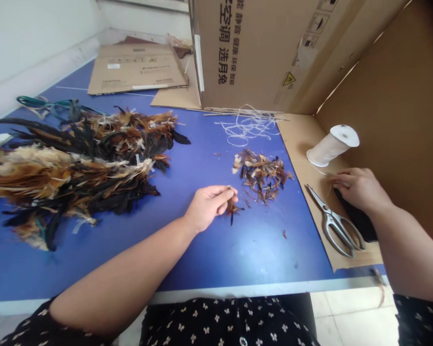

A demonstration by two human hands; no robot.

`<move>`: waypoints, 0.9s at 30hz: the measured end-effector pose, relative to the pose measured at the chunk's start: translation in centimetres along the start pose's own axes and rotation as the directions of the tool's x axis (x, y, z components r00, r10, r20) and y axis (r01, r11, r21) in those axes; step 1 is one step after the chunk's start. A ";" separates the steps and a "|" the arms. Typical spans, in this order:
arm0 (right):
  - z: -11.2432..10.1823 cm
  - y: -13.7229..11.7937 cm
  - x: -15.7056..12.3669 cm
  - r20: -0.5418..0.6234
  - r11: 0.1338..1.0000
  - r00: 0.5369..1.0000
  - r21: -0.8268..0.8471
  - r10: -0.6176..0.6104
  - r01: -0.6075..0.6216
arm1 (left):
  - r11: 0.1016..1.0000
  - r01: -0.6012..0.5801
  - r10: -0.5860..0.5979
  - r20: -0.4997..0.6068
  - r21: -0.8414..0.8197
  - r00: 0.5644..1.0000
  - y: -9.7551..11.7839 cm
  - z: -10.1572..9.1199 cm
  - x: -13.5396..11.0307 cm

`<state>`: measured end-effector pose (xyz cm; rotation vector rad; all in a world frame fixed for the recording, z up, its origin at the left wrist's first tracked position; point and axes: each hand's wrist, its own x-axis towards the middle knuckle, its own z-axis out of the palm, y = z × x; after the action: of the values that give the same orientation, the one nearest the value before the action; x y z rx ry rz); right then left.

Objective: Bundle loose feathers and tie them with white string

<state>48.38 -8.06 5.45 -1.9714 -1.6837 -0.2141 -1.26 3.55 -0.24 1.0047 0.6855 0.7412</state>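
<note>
My left hand (212, 207) is closed in a pinch over the blue table. Between its fingertips it holds a small bunch of brown and black feathers (232, 209), tips hanging down. To the right, my right hand (362, 190) is closed on the loose end of a pale thread (321, 171) that runs from a white spool (334, 145). Beneath that hand lies a black object (366, 228), partly covered. Metal scissors (337, 223) rest beside it on cardboard, blades slightly apart. A loose pile of short brown feathers (263, 175) sits beyond my left hand.
Large bundles of brown and black feathers (79, 168) cover the table's left side. White strands (250, 126) lie tangled at the back. A big cardboard box (260, 53) stands behind, with a cardboard wall (393, 110) at right. Flattened cardboard (137, 69) lies at the back left.
</note>
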 end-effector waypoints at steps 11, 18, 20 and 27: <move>1.9 -10.0 -0.1 0.013 0.992 0.992 0.009 0.124 -0.124 | 0.960 -0.253 0.254 0.011 0.118 0.967 -0.1 0.0 0.2; 8.3 -23.7 -1.5 0.230 0.964 0.969 0.265 -0.088 0.025 | 0.909 -0.396 0.406 -0.065 0.131 0.911 -0.1 0.7 -0.5; 10.2 -25.6 -2.1 0.183 0.953 0.972 0.287 -0.150 0.093 | 0.878 -0.441 0.458 -0.062 0.184 0.887 0.0 0.9 -0.8; 12.4 -27.1 -4.2 0.049 0.930 0.980 0.326 -0.193 0.167 | 0.823 -0.487 0.497 0.043 0.292 0.867 0.0 0.6 -0.7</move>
<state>18.93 -3.52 0.99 -1.6063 -1.8224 0.0730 -1.21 2.72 0.10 1.4779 0.5773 1.1330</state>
